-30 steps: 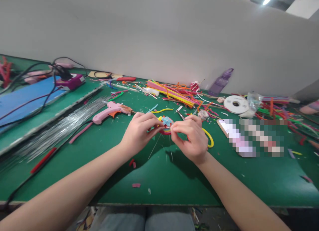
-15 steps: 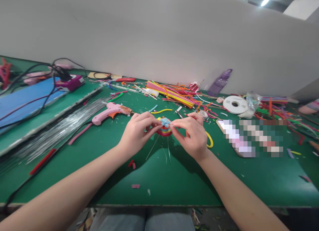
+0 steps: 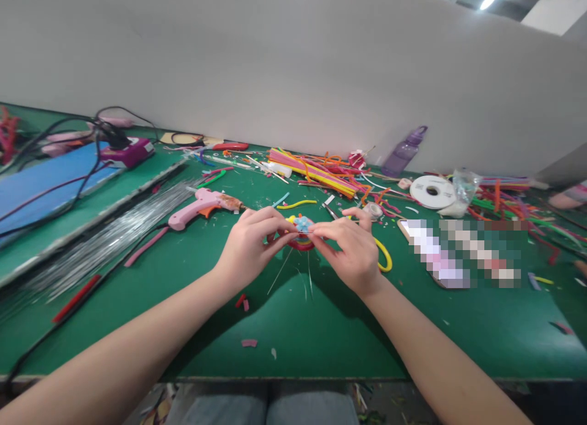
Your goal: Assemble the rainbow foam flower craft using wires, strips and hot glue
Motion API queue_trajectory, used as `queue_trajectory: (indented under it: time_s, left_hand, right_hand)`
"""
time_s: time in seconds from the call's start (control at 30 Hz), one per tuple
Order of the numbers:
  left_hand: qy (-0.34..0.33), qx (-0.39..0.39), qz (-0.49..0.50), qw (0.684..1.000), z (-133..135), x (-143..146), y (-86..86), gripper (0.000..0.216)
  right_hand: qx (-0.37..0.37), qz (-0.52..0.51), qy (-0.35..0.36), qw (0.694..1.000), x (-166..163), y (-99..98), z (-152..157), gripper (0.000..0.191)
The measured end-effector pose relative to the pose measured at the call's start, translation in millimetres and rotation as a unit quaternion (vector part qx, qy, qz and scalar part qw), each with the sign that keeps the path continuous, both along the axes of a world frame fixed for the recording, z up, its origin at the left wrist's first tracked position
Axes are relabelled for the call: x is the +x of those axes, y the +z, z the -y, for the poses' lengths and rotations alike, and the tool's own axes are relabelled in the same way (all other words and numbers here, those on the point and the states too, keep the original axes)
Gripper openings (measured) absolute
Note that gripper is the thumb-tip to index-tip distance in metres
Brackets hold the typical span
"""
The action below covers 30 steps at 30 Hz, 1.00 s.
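Between my hands is a small round craft piece (image 3: 301,241) in red and yellow, with a light blue flower-like top (image 3: 301,223). Several thin pale wires (image 3: 279,271) trail from it over the green table. My left hand (image 3: 252,241) is closed, its thumb and fingertips pinched at the left side of the piece. Opposite it, my right hand (image 3: 351,247) pinches a fine strand just in front of the blue top. The fingers hide part of the piece. Behind the right hand, metal tool tips (image 3: 330,212) show, partly covered, beside a yellow fuzzy stem loop (image 3: 386,257).
A pink glue gun (image 3: 197,210) lies to the left, near a bundle of silvery wires (image 3: 119,238) and a purple power block (image 3: 131,153). Farther back are coloured fuzzy stems (image 3: 316,171), a purple bottle (image 3: 404,153) and a white spool (image 3: 432,192).
My right hand has shifted slightly left, bringing its fingertips nearer to my left ones in front of the blue top. My left hand is almost unmoved.
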<state>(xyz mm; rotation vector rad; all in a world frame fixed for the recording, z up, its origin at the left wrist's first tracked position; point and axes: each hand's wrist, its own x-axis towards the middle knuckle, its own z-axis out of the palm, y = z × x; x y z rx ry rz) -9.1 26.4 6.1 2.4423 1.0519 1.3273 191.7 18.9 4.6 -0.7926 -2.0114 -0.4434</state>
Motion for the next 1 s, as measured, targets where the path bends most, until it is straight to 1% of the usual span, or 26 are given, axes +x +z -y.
queue_trajectory:
  time_s: [0.23, 0.63, 0.87, 1.0]
  left_hand:
    - [-0.008, -0.001, -0.004, 1.000, -1.1, -1.4, -1.6, 0.010]
    - [-0.004, 0.007, -0.015, 1.000, -1.6, -0.5, -1.0, 0.013]
    - [-0.001, 0.033, -0.019, 0.999, -1.0, 0.0, -2.3, 0.009]
    - [0.004, 0.019, -0.010, 1.000, 0.1, -0.7, -0.2, 0.011]
  right_hand:
    - [0.008, -0.011, -0.014, 1.000, -5.0, 1.1, 2.3, 0.013]
    - [-0.017, -0.013, -0.009, 1.000, -11.7, -2.1, 2.8, 0.012]
    - [-0.002, -0.002, -0.020, 1.000, -14.4, -0.6, 3.8, 0.013]
    - [0.009, 0.003, -0.021, 1.000, -13.0, 1.2, 6.9, 0.013]
